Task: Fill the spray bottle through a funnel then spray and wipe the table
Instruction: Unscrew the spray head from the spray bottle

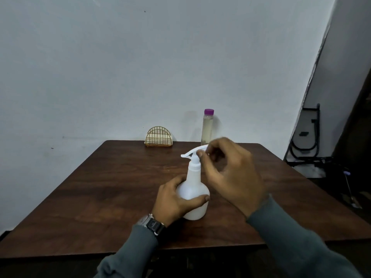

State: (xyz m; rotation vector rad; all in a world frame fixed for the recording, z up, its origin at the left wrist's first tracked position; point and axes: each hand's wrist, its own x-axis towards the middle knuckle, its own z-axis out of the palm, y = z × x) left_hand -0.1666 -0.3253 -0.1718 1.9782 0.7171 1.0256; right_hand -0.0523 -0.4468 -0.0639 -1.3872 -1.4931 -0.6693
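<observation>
A white spray bottle [193, 189] stands upright near the middle of the dark wooden table [100, 187]. My left hand [176, 199] grips its round body from the left, thumb across the front. My right hand [228, 173] is at the white trigger head [193, 154], fingers curled and pinching it from the right. A clear bottle with a purple cap [207, 127] stands at the table's far edge, behind my right hand. No funnel or cloth is in view.
A gold wire napkin holder [158, 137] with napkins sits at the far edge, left of the clear bottle. A pale wall rises right behind the table. Black metal frames [309, 137] and clutter stand on the floor to the right.
</observation>
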